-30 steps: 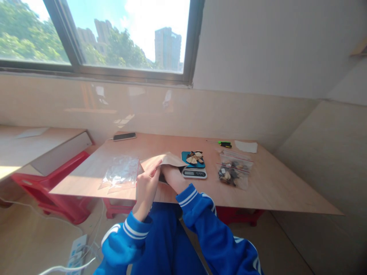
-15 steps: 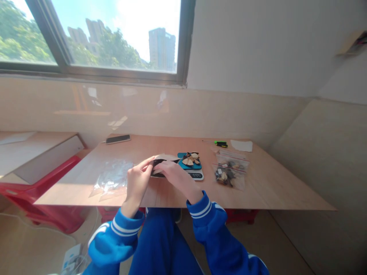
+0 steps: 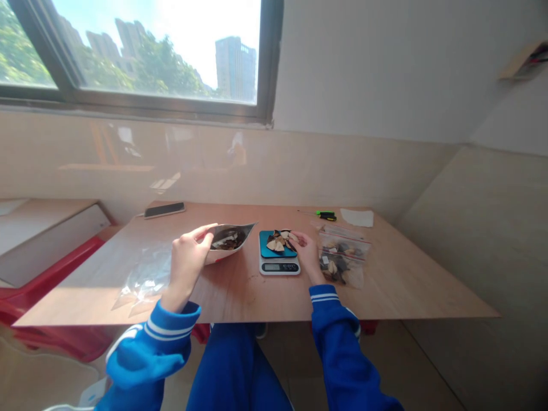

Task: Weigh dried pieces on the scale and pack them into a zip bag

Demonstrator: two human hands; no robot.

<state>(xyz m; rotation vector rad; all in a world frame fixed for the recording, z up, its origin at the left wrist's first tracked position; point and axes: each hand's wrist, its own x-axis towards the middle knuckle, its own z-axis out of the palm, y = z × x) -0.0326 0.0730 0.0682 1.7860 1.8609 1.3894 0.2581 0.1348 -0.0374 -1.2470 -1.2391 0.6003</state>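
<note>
My left hand (image 3: pixel 189 260) pinches the left edge of a pouch (image 3: pixel 218 255), whose mouth gapes open. Dark and pale dried pieces (image 3: pixel 228 242) lie inside it. Right of the pouch stands a white kitchen scale (image 3: pixel 280 274) with a blue top. Several dried slices (image 3: pixel 277 244), pale with dark edges, are heaped on that top. At the right side of the heap is my right hand (image 3: pixel 309 252), its fingers closed together on what looks like one dried slice, partly hidden by the fingertips.
Zip bags (image 3: pixel 342 265) of dried pieces lie right of the scale. Clear plastic bags (image 3: pixel 143 279) are on the left. Toward the back are a phone (image 3: pixel 165 210), screwdrivers (image 3: pixel 326 216) and a white sheet (image 3: pixel 357 217). A red chair (image 3: pixel 64 337) stands left of the table.
My right hand has left the pouch and moved right to the heap on the scale. The pouch's mouth now shows its contents, still held by my left hand. The view has shifted slightly.
</note>
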